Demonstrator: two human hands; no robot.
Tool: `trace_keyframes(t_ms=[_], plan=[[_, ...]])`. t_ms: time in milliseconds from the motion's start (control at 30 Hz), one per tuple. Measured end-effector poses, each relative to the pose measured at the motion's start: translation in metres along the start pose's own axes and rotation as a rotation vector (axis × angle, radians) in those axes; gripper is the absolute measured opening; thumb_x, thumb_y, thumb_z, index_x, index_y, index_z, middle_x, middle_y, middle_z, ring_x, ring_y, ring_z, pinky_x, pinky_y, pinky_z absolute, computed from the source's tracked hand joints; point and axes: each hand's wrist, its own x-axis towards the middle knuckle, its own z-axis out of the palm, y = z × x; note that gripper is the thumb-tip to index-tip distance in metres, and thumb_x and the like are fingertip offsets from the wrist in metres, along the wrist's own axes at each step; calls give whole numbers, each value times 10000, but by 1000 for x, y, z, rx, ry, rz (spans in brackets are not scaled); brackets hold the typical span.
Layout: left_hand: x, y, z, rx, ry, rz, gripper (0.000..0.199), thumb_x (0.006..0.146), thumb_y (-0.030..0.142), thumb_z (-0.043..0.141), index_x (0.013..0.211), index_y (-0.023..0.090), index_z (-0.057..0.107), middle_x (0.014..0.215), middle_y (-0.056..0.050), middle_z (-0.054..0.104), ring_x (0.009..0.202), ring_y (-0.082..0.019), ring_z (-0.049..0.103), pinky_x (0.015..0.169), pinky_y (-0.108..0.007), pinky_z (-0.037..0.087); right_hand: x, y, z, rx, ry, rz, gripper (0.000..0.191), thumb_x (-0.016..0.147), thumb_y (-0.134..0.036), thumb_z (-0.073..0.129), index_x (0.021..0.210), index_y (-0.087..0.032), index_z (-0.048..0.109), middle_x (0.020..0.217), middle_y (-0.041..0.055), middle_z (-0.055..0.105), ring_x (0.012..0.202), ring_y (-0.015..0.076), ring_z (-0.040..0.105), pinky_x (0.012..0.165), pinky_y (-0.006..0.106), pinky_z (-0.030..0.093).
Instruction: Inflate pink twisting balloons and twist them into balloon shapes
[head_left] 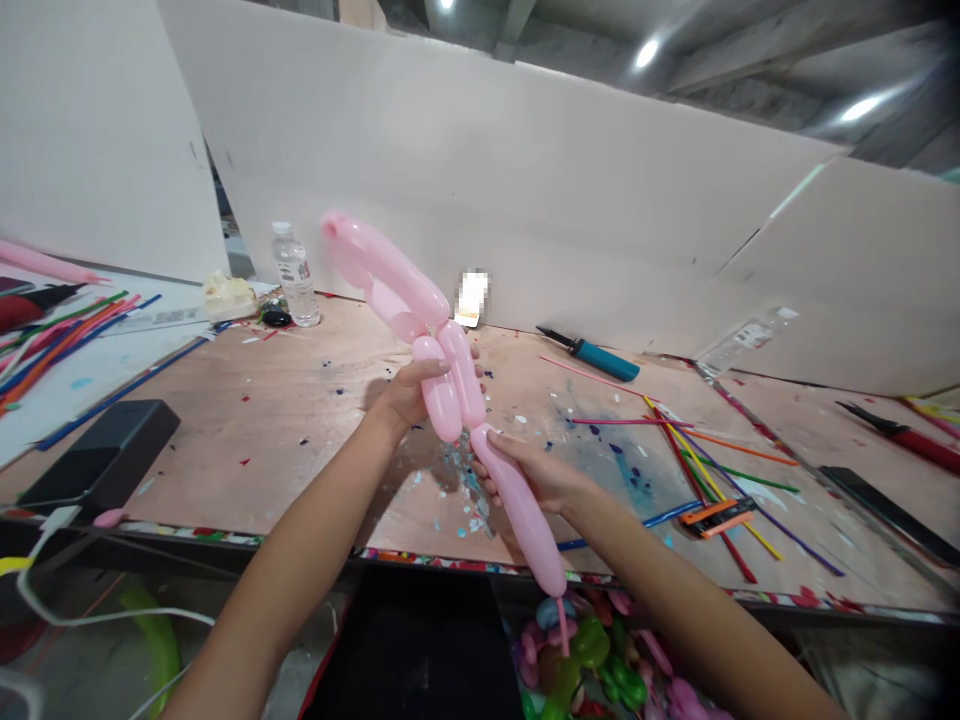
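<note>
1. While the pink balloon (466, 378) is above the counter (285, 400), fingers of the left hand (407, 393) grasp its paired segments (444, 408), and those of the right hand (546, 472) its long section (526, 512).
2. Upper loop (397, 268) looks done; the long section seems left to shape.

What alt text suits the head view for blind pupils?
A person's left hand and right hand hold a long twisted pink balloon above a speckled wooden table. A clear plastic bottle stands back left; a blue-and-black hand pump and thin multicoloured strips lie to the right.
</note>
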Motion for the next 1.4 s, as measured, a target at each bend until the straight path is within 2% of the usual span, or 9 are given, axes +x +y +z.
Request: trace_keyframes(t_ms=[200, 333, 500, 600, 700, 867, 1133, 1300, 1400], plan=[[0, 1, 3, -43, 16, 82, 450, 652, 271, 636, 1089, 164, 615, 934, -73, 701, 895, -244, 667, 836, -398, 521, 1, 2, 5, -155, -47, -55, 529, 803, -654, 545, 941, -145, 591, 775, 61, 633, 612, 167, 612, 572, 322, 524], [0, 3, 5, -75, 29, 100, 469, 653, 257, 627, 1112, 165, 612, 911, -67, 701, 912, -246, 662, 850, -398, 518, 2, 5, 10, -328, 153, -266, 370, 801, -564, 612, 930, -228, 529, 690, -20, 562, 491, 117, 520, 467, 267, 448], [-1, 7, 7, -89, 40, 59, 458, 624, 276, 631, 1062, 142, 631, 904, -83, 697, 888, -248, 662, 843, -400, 519, -2, 1, 8, -402, 165, -256, 360, 871, -533, 448, 996, -208, 539, 773, 34, 600, 623, 174, 562, 580, 333, 466], [-2, 9, 10, -123, 50, 96, 479, 610, 257, 622, 1081, 168, 621, 939, -68, 691, 879, -232, 657, 852, -404, 513, -5, -4, 7, -631, 249, -452, 313, 805, -395, 613, 1053, -224, 530, 994, 38, 600, 864, 190, 569, 748, 334, 464], [-3, 9, 11, -129, 63, 109, 511, 614, 240, 619, 1122, 192, 604, 965, -57, 693, 894, -232, 657, 850, -409, 513, -8, -6, 8, -753, 312, -507, 358, 747, -344, 696, 1019, -228, 495, 932, 14, 588, 834, 180, 555, 712, 312, 453], [-3, 6, 7, -121, 53, 24, 515, 608, 298, 627, 1094, 129, 627, 928, -108, 706, 986, -302, 644, 870, -446, 506, -8, -5, 12, -734, 295, -502, 389, 781, -407, 651, 1092, -239, 487, 885, 7, 596, 761, 178, 556, 653, 312, 454], [-2, 9, 15, -86, -92, 38, 592, 626, 170, 616, 1215, 215, 581, 1336, -81, 559, 1169, -327, 556, 999, -526, 407, -2, -13, 16, -413, 266, -572, 382, 819, -439, 577, 1147, -249, 530, 851, 10, 607, 693, 175, 561, 616, 316, 475], [2, -1, 10, -16, -78, -114, 415, 645, 205, 661, 1052, 122, 651, 1118, -149, 676, 1051, -330, 622, 956, -511, 430, 2, -30, 26, -287, 287, -656, 340, 795, -442, 637, 1059, -254, 537, 836, -10, 584, 687, 159, 566, 612, 307, 490], [5, -8, 8, -7, -98, -100, 487, 629, 193, 688, 1111, 167, 625, 1116, -120, 677, 1016, -298, 637, 904, -452, 469, 9, -36, 31, -282, 301, -769, 328, 780, -437, 661, 1014, -252, 525, 919, 1, 619, 756, 168, 595, 681, 320, 501]])
